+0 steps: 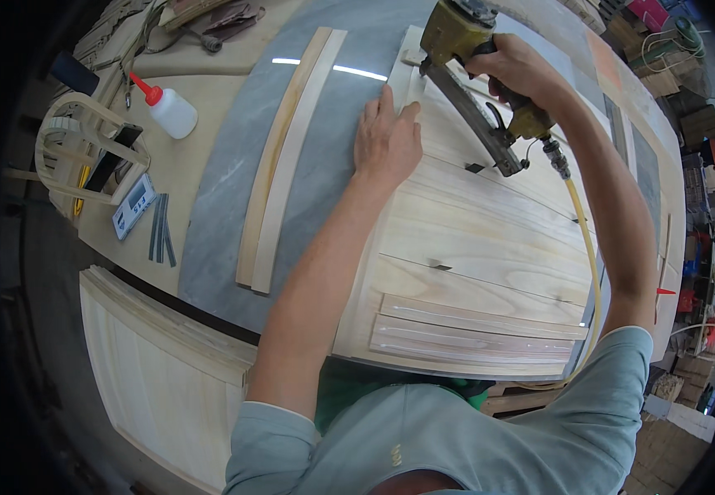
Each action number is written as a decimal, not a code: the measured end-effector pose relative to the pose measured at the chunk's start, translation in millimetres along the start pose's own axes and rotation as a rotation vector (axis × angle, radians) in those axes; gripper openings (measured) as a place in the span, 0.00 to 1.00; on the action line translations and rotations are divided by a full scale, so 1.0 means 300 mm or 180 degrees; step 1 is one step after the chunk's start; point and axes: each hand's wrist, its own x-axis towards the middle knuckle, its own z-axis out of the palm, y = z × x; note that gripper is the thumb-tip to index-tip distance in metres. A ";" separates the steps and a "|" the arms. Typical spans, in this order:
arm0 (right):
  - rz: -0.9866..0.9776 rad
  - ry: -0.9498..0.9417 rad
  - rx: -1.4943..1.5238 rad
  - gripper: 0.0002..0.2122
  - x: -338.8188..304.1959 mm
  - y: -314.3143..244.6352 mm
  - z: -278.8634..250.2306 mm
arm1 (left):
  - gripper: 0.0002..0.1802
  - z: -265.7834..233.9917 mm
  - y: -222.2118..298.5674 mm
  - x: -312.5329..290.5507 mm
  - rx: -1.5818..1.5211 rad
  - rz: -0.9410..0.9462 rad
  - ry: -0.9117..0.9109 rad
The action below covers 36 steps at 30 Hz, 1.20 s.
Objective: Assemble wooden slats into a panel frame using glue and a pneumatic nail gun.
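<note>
Well left of the left hand (388, 136): 1 curved wooden frame (56, 148), 1 small display unit (134, 206), several thin grey metal strips (161, 231), and 1 white bottle (176, 114) with a red nozzle; nearer the body, 1 stack of pale panels (159, 371). Just left of the same hand: 2 loose wooden strips (279, 165), side by side on the grey tabletop (217, 186). Left hand: palm down, fingers partly spread, resting on the edge strip (361, 297), which runs along the left side of the boarded panel (481, 223). The panel lies flat, mainly right of that hand and toward the body; 2 short strips (473, 332) lie on its near end. Right of the left hand: 1 nail gun (470, 120), its nose near the strip's far end, contact not certain. Right hand (522, 70): fingers wrapped round the gun's handle; trigger finger position not clear. Below this hand: 1 yellow hose (594, 264). Step in hand, by judgement: fastening the edge strip to the panel. Next move calls for the nose squared on the strip, left fingers clear of the firing line.
</note>
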 end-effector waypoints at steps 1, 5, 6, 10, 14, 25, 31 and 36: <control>0.0014 -0.0034 0.0014 0.13 0.004 0.000 0.009 | 0.17 0.000 -0.001 0.000 0.0021 0.0028 0.0057; -0.0087 -0.0106 -0.0064 0.13 -0.005 -0.017 0.017 | 0.17 0.015 -0.013 -0.004 0.0067 0.0101 0.0158; -0.0099 -0.0084 -0.0031 0.13 -0.001 -0.016 0.027 | 0.17 0.015 -0.017 -0.003 0.0084 0.0102 0.0174; -0.0110 0.0174 0.0031 0.13 -0.064 -0.009 -0.011 | 0.17 0.014 0.008 0.011 -0.0003 0.0070 0.0054; -0.0223 0.0490 0.0224 0.13 -0.312 -0.037 -0.075 | 0.17 0.023 -0.004 -0.001 0.0048 0.0134 0.0063; 0.0450 0.0744 0.0480 0.11 -1.098 0.021 0.043 | 0.18 -0.317 -0.102 -0.317 -0.0122 0.1422 -0.1058; 0.0643 0.0765 0.0878 0.12 -1.226 0.028 0.204 | 0.23 -0.655 -0.022 -0.623 -0.0326 0.1457 -0.2006; 0.0547 0.0396 0.1014 0.11 -1.229 0.050 0.267 | 0.28 -0.657 -0.042 -0.683 -0.0168 0.1725 -0.2286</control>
